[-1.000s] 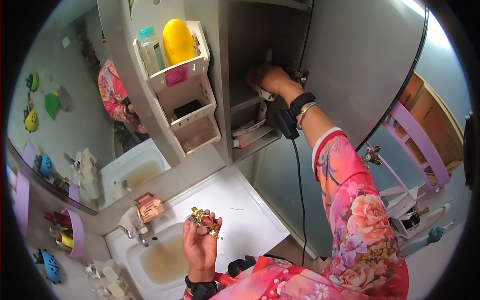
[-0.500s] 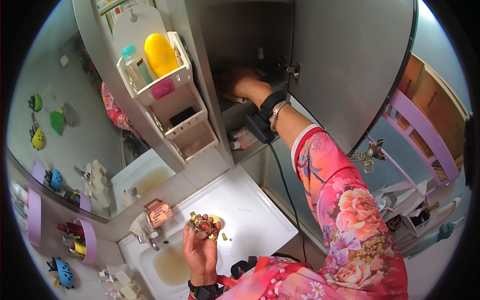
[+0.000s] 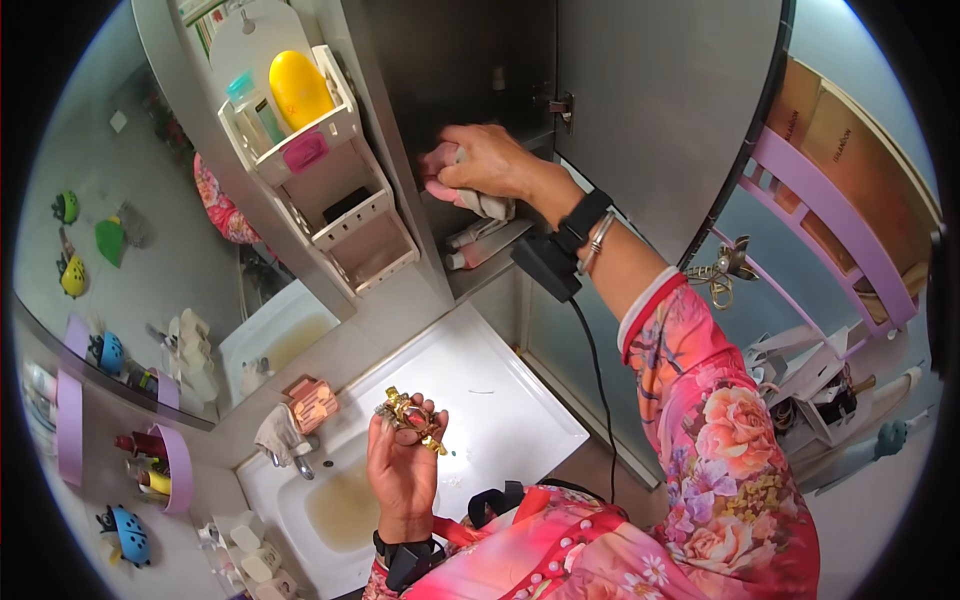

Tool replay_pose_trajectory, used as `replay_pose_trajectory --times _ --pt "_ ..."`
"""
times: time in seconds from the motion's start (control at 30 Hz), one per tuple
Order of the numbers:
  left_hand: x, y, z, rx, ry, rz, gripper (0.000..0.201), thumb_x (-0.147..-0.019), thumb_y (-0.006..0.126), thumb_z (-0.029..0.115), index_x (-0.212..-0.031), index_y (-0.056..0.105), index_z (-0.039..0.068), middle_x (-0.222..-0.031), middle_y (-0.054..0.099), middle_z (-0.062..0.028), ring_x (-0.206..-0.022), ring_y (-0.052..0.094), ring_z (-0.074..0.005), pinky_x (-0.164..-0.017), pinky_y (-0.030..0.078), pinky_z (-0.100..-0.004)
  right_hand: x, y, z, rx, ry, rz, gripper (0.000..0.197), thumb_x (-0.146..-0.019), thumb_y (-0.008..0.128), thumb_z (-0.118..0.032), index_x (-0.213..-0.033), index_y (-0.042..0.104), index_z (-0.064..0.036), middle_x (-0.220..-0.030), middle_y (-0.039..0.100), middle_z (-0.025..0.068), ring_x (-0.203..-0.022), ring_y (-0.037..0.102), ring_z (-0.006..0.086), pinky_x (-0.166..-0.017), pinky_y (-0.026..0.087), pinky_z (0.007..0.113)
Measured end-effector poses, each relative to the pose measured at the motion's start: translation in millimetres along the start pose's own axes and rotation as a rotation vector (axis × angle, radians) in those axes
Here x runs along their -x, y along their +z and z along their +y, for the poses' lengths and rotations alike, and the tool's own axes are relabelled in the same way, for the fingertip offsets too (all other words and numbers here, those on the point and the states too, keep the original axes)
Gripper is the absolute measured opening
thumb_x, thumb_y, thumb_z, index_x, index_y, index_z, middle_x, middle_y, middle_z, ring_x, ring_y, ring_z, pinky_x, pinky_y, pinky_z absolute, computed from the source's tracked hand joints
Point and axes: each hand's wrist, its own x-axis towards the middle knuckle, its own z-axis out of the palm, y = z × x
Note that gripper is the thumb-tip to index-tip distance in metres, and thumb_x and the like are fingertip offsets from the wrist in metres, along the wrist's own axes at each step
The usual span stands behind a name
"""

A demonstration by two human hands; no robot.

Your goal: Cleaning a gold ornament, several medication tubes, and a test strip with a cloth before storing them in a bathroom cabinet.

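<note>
My left hand [image 3: 404, 470], palm up above the washbasin [image 3: 535, 400], has its fingers closed round a gold ornament [image 3: 410, 414] with a red middle. Higher up, at the mouth of the open cabinet [image 3: 460, 60], my right hand [image 3: 490, 165] grips a crumpled pink and grey cloth [image 3: 490, 205]. The fold of the cloth hides some of my fingertips. Just below it, pinkish tubes or bottles [image 3: 485, 250] lie on the lower shelf. A black box [image 3: 545, 268] with a cable hangs by my right wrist.
The grey cabinet door [image 3: 670, 110] stands open to the right. A white wall rack [image 3: 340, 225] holds a yellow bottle [image 3: 299, 90] and a clear one. By the tap [image 3: 305, 466] are a draped cloth [image 3: 280, 435] and a pink dish [image 3: 312, 402]. Cloudy water stands in the basin.
My right hand has come out of the dark shelf with the cloth in its grip. My left hand keeps hold of the gold ornament in nearly the same place.
</note>
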Motion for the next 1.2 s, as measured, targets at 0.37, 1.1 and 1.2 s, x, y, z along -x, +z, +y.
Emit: replay_pose_trajectory --times 0.37,1.1,1.2 --pt "1.5 -5.0 4.5 -0.044 0.0 -0.021 0.028 -0.09 0.045 0.018 -0.113 0.047 0.003 -0.112 0.052 -0.0188 -0.104 0.052 -0.0306 -0.091 0.042 -0.0475 -6.0 -33.8 24.7 0.209 0.2 0.056 0.037 -0.07 0.057 -0.028 -0.095 0.058 -0.0004 -0.095 0.06 0.0221 -0.091 0.057 0.0374 -0.077 0.045 0.041" --pt "11.5 1.5 4.1 -0.126 0.039 0.061 0.028 -0.089 0.048 0.019 -0.112 0.047 0.003 -0.11 0.053 -0.0179 -0.105 0.051 -0.0301 -0.092 0.041 -0.0469 -36.7 32.5 -5.4 0.08 0.085 -0.019 0.035 -0.068 0.059 -0.023 -0.097 0.062 -0.0033 -0.099 0.06 0.0219 -0.093 0.058 0.037 -0.079 0.047 0.04" --pt "10.4 3.3 3.0 -0.121 0.045 0.064 0.029 -0.089 0.048 0.018 -0.113 0.047 0.003 -0.11 0.053 -0.018 -0.103 0.051 -0.0299 -0.092 0.042 -0.0471 -13.0 14.6 -4.2 -0.01 -0.013 0.013 0.037 -0.063 0.061 -0.023 -0.091 0.06 0.0001 -0.085 0.063 0.022 -0.082 0.06 0.0381 -0.072 0.049 0.039"
